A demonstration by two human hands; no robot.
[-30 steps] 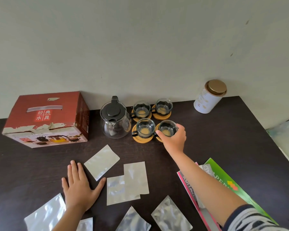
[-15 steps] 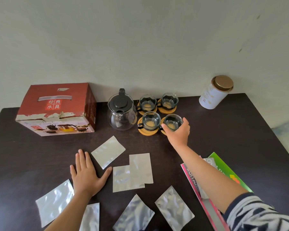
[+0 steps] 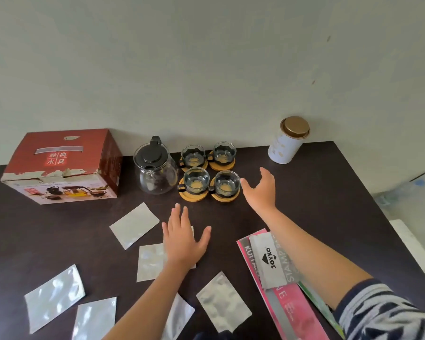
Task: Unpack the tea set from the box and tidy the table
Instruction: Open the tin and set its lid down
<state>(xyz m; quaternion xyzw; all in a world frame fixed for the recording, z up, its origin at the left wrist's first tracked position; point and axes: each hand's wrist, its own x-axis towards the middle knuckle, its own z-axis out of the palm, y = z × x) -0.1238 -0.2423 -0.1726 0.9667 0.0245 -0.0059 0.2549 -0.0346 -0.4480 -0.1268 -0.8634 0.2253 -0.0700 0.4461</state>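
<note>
A glass teapot (image 3: 155,168) with a black lid stands at the back of the dark table (image 3: 329,192). Right of it, several glass cups on round wooden coasters form a square; the front right cup (image 3: 226,184) is nearest my right hand (image 3: 260,190). That hand hovers open just right of the cup, fingers spread, holding nothing. My left hand (image 3: 183,238) lies flat with straight fingers over silver foil pouches (image 3: 152,261). The red tea set box (image 3: 61,165) sits closed at the back left.
Several more foil pouches (image 3: 222,300) lie scattered along the near side. Magazines with a white packet (image 3: 271,261) on top lie at the front right. A white tin with a gold lid (image 3: 288,141) stands at the back right by the wall.
My right hand has let go of the front right cup and opened beside it. My left hand has moved right and forward onto the middle pouches.
</note>
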